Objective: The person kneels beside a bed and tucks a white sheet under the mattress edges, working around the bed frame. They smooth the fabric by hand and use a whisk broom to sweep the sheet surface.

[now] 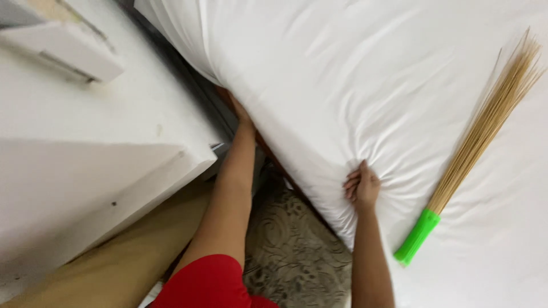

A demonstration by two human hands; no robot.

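Note:
A white sheet [354,74] covers a mattress that fills the upper right of the view. My right hand [362,185] is closed on a bunch of the sheet near the mattress edge, with wrinkles fanning out from it. My left hand [238,109] reaches under the mattress edge beside the wall; its fingers are hidden beneath the sheet. A stick broom [485,125] with a green handle [418,236] lies on the sheet to the right of my right hand.
A white wall with a ledge [85,114] stands on the left, close to the bed. A patterned rug [291,251] and tan floor [125,262] show in the narrow gap below. My red sleeve [208,285] is at the bottom.

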